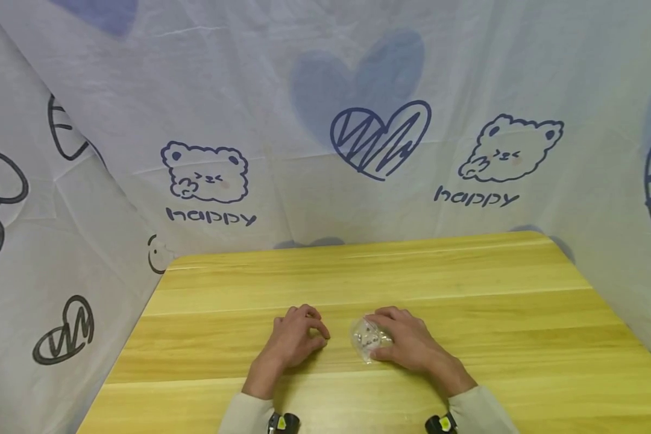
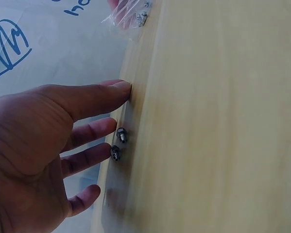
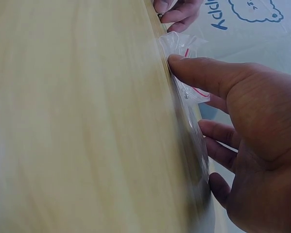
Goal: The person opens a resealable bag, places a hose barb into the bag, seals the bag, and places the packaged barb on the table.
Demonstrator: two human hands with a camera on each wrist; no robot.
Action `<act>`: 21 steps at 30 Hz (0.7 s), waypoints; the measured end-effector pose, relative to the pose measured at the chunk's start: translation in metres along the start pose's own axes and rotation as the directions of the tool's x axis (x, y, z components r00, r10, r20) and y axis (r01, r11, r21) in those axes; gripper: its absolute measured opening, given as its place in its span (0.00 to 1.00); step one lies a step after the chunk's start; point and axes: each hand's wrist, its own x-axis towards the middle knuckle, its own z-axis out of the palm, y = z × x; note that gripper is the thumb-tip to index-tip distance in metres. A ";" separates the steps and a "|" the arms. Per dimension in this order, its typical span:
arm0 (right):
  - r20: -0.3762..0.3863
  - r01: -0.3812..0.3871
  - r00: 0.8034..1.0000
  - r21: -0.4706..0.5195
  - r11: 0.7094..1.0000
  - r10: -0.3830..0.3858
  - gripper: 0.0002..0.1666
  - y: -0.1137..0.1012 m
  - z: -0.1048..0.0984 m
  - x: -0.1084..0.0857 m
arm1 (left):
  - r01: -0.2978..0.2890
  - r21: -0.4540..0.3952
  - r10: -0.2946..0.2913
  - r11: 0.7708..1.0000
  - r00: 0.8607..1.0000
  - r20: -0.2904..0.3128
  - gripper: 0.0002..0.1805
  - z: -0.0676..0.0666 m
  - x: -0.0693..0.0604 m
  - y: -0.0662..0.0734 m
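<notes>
While the right hand [image 1: 409,342] grips a clear plastic bag [image 1: 366,339] between thumb and fingers, the left hand [image 1: 295,339] rests at the bag's nine o'clock, its fingers loosely bent and holding nothing. Close at those fingertips, two small metal pieces [image 2: 121,135] lie on the wooden table [image 1: 331,277]. More metal bits show inside the bag, which bears a red line [image 3: 200,92]. On the cloth [image 1: 276,90] behind, "happy" is written under bear drawings [image 1: 206,173], at ten and one o'clock from the bag.
</notes>
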 end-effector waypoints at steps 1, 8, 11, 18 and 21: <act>-0.001 0.001 1.000 0.000 1.000 -0.001 0.39 0.000 0.000 0.000 | 0.001 0.001 -0.001 1.000 1.000 -0.003 0.03 0.000 0.000 0.000; 0.002 0.008 1.000 0.000 1.000 -0.008 0.38 0.000 -0.001 -0.001 | 0.003 0.003 -0.003 1.000 1.000 0.019 0.03 0.003 0.000 0.002; 0.003 0.009 1.000 -0.003 1.000 -0.009 0.39 0.001 0.000 0.000 | 0.004 0.012 -0.004 1.000 0.999 0.044 0.04 0.003 0.000 0.002; 0.002 0.004 1.000 -0.002 1.000 -0.004 0.39 0.001 0.000 0.000 | -0.045 -0.051 0.046 0.998 0.999 0.022 0.04 0.005 0.002 0.007; 0.004 0.002 1.000 -0.004 1.000 -0.002 0.39 0.001 0.001 0.000 | -0.097 -0.096 0.095 0.991 0.995 -0.019 0.03 0.004 0.005 0.014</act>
